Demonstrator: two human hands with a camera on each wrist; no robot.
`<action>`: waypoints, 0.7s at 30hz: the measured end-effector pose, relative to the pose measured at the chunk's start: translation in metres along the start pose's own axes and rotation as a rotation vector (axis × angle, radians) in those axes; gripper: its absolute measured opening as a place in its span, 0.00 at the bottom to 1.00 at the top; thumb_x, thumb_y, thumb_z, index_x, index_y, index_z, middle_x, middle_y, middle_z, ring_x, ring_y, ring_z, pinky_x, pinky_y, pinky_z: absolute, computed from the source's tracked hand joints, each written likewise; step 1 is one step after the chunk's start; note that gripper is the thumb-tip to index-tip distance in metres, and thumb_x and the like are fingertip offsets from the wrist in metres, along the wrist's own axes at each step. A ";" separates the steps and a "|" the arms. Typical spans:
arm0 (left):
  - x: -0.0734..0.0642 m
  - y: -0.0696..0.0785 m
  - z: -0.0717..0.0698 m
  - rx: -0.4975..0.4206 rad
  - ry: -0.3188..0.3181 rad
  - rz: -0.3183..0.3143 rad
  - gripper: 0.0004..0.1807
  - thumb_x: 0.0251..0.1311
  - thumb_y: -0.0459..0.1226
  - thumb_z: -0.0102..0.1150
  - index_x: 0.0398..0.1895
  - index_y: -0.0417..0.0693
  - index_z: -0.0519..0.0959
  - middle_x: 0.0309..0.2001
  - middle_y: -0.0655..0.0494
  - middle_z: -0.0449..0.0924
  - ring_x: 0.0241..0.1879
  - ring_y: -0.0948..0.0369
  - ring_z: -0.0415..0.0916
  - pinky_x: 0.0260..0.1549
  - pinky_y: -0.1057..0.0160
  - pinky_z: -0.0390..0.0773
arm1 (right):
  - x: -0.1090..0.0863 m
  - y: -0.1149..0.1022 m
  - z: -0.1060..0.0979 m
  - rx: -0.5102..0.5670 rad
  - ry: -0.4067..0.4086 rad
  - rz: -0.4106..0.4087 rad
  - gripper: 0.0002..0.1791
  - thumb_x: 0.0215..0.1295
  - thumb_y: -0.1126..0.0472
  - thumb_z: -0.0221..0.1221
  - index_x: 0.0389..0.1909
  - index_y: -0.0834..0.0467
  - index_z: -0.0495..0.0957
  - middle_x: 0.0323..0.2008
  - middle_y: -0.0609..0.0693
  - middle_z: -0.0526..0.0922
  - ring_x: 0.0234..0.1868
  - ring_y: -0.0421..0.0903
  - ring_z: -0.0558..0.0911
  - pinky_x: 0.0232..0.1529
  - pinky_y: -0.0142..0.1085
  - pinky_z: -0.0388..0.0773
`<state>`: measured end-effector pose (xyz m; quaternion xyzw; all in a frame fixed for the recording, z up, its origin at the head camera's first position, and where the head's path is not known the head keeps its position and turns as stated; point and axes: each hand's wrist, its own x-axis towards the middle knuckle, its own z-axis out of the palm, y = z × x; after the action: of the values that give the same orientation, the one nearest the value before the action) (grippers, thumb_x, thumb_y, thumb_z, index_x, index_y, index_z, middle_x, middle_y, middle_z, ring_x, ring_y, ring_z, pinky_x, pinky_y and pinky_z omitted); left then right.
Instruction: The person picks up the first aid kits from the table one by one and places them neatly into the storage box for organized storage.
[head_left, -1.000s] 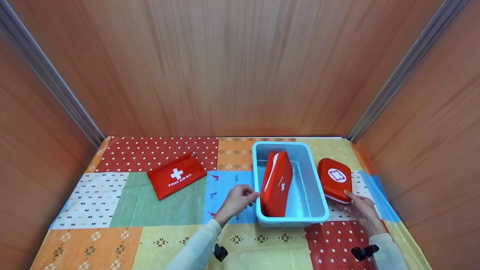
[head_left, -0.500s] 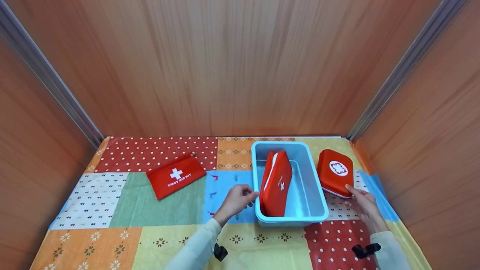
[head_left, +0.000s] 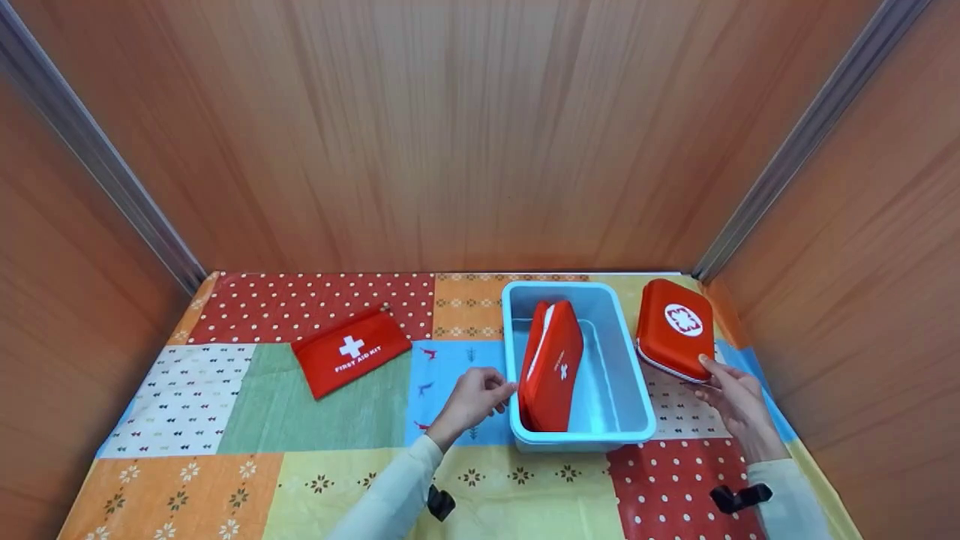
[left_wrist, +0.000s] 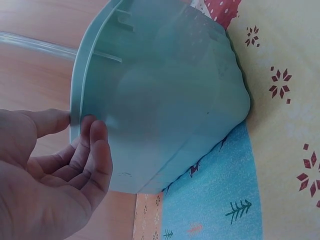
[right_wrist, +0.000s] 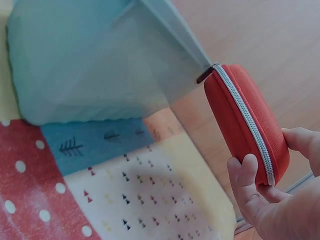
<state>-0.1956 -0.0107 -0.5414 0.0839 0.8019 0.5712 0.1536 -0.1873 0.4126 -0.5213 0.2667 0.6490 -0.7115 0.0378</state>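
Observation:
My left hand (head_left: pixel 476 397) pinches the left rim of a light blue plastic bin (head_left: pixel 645 405), thumb on top and fingers curled beneath the lip in the left wrist view. Inside the bin, red first aid pouches (head_left: pixel 556 367) lean against its left wall. Just right of the bin, my right hand (head_left: pixel 739 401) grips a red zippered first aid case (head_left: pixel 675 326) by its near right corner, with the thumb on its upper face. The right wrist view shows the case (right_wrist: pixel 255 120) raised off the cloth, its zipper side facing the camera.
A flat red first aid pouch (head_left: pixel 352 352) with a white cross lies on the patchwork tablecloth (head_left: pixel 330 435) to the left. Wood-grain panels (head_left: pixel 450 150) enclose the back and both sides. The bin's right half shows its bare floor.
My right hand has lifted the first aid case up and slightly to the right, away from the cloth beside the bin. My left hand stays at the bin's rim.

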 end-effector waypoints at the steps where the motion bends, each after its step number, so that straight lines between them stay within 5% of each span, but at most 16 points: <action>1: 0.000 0.000 0.000 0.001 0.001 0.000 0.12 0.64 0.46 0.62 0.33 0.48 0.81 0.27 0.55 0.83 0.30 0.51 0.83 0.29 0.57 0.83 | -0.001 -0.002 0.001 0.000 -0.002 -0.002 0.31 0.60 0.43 0.64 0.57 0.51 0.61 0.44 0.40 0.75 0.39 0.39 0.83 0.45 0.28 0.81; 5: -0.001 0.000 -0.001 -0.005 -0.004 -0.007 0.11 0.64 0.46 0.61 0.33 0.48 0.81 0.27 0.55 0.83 0.31 0.51 0.83 0.26 0.63 0.81 | -0.005 -0.008 0.002 0.013 -0.016 -0.015 0.29 0.62 0.44 0.63 0.56 0.51 0.62 0.41 0.38 0.77 0.39 0.40 0.83 0.46 0.29 0.81; 21: 0.000 0.001 -0.001 -0.022 -0.010 -0.026 0.11 0.65 0.47 0.60 0.34 0.49 0.81 0.28 0.55 0.83 0.33 0.49 0.83 0.27 0.63 0.81 | -0.018 -0.020 0.008 -0.012 -0.058 -0.059 0.31 0.61 0.43 0.63 0.59 0.52 0.64 0.41 0.35 0.80 0.40 0.41 0.84 0.51 0.33 0.80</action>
<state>-0.1958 -0.0118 -0.5405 0.0746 0.7958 0.5775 0.1663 -0.1822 0.4033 -0.4953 0.2266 0.6593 -0.7159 0.0372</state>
